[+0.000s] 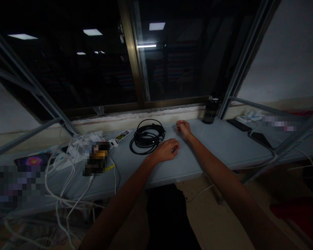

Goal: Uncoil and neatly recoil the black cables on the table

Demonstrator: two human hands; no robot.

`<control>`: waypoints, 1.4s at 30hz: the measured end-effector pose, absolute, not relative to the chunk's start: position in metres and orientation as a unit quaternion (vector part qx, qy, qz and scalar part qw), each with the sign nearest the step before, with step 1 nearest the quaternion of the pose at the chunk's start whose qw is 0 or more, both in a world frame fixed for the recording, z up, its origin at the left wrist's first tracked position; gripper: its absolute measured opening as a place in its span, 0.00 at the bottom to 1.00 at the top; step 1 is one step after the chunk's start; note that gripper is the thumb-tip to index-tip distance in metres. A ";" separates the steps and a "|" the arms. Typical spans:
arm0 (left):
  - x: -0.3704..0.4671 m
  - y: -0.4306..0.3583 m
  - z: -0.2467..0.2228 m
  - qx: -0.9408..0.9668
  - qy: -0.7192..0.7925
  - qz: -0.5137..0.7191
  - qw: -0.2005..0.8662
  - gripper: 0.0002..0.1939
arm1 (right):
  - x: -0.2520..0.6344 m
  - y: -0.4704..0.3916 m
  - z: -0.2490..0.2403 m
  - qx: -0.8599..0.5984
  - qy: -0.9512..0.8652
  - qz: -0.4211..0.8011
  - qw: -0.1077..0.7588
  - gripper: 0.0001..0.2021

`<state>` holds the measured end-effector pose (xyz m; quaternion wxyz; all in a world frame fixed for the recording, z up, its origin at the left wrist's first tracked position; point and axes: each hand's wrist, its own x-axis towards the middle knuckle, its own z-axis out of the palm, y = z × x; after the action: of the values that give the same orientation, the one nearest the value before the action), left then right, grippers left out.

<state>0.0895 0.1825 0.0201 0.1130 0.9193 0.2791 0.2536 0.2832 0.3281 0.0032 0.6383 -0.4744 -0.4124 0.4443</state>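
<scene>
Dark glass filled the upper half of the frame, a window (94,76) mirroring bright rectangular lamps. Below it a smooth grey table (216,142) ran from side to side, with slanting metal bars (299,135) at both edges. White cords (64,201) hung in loose loops at lower left. In the centre, on the table, lay the black cable (138,139), wound in uneven round loops, thin and glossy.

Just beside it, the left hand (167,150) had its fingers curled nearly closed; something small and dark showed at the fingertips, but whether it was gripped could not be told. The right hand (184,128), right of centre, had fingers loosely bent; whether it held anything could not be told either. A dark, cylindrical bottle (210,113) stood upright at centre right, its contents too dim to tell. A phone (33,160) at left glowed orange and purple. Left of the cable, a small card (124,134) bore print too small to read.
</scene>
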 end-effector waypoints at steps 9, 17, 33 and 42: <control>0.088 0.183 0.020 0.921 0.275 0.251 0.115 0.08 | 0.283 0.328 0.002 -0.469 -0.412 0.447 0.641 0.12; 0.081 0.189 0.029 0.896 0.324 0.299 0.047 0.07 | 0.283 0.330 0.000 -0.468 -0.411 0.444 0.644 0.13; -0.066 0.267 0.076 0.591 0.712 0.371 0.086 0.06 | 0.275 0.314 0.013 -0.456 -0.431 0.436 0.645 0.20; -0.064 0.267 0.132 0.636 0.656 0.391 0.113 0.08 | 0.270 0.304 0.024 -0.447 -0.499 0.387 0.634 0.21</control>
<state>-0.0637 0.2674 0.1317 0.1130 0.6355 0.6562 0.3908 0.2698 0.3043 0.0242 0.6342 -0.4469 -0.4987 0.3865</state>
